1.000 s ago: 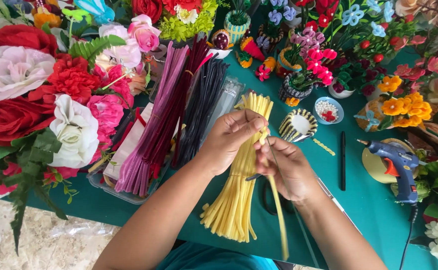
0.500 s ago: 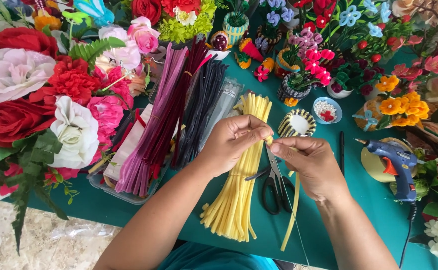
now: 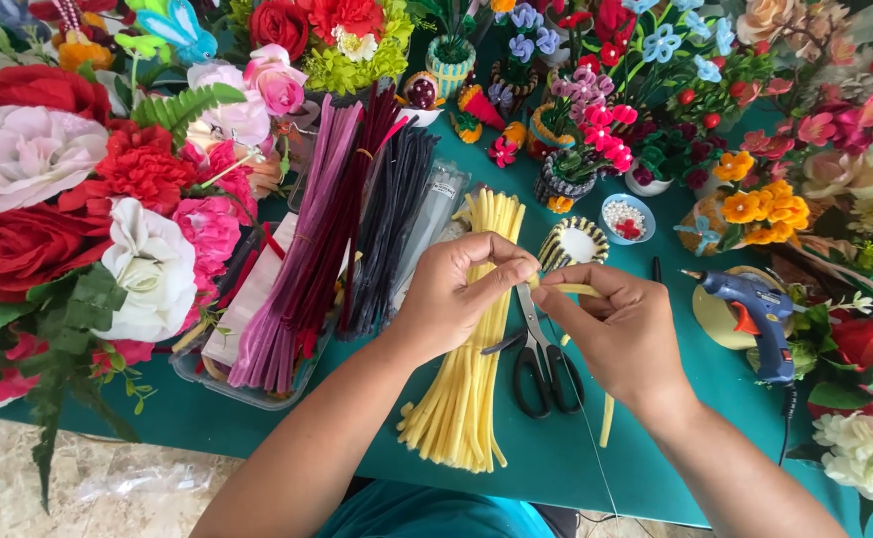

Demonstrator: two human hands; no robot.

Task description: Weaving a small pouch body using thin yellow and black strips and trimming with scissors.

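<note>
Our right hand (image 3: pixel 624 334) has risen to meet the left hand (image 3: pixel 456 294); both now pinch one yellow pipe cleaner (image 3: pixel 568 290) above the scissors (image 3: pixel 541 364)

My 2 forearms are bare from the elbows down, with no sleeves reaching them. My left hand (image 3: pixel 453 297) and my right hand (image 3: pixel 624 334) wear no gloves, rings or watch that I can see. My fingernails are short and unpainted. At the bottom edge, a teal fabric garment (image 3: pixel 435 510) covers my body.
</note>
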